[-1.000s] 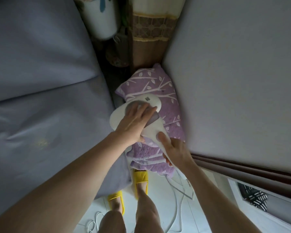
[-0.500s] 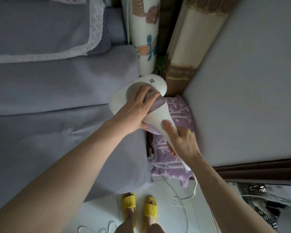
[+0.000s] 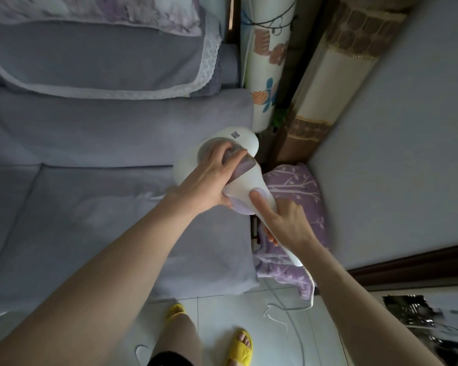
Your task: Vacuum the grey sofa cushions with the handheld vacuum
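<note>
The white handheld vacuum point(image 3: 245, 143) hovers over the right end of the grey sofa seat cushion point(image 3: 90, 220). My left hand point(image 3: 209, 180) lies over its round grey top, fingers curled around the dark dust cup. My right hand point(image 3: 286, 223) grips the white handle, with the thumb pressed on the lilac button. The grey back cushion point(image 3: 117, 128) lies behind the seat. A white cord point(image 3: 288, 313) trails from the handle to the floor.
A purple patterned cloth point(image 3: 296, 188) is wedged between the sofa end and a large grey surface point(image 3: 394, 154) on the right. A rolled patterned mat point(image 3: 265, 75) and a curtain point(image 3: 325, 75) stand behind. A lace-edged pillow point(image 3: 103, 56) sits at the back. My yellow slippers point(image 3: 239, 347) are on white tiles.
Both hands have lifted the vacuum off the purple cloth and carried it up and left toward the sofa seat. The view has tilted upward, showing more of the sofa.
</note>
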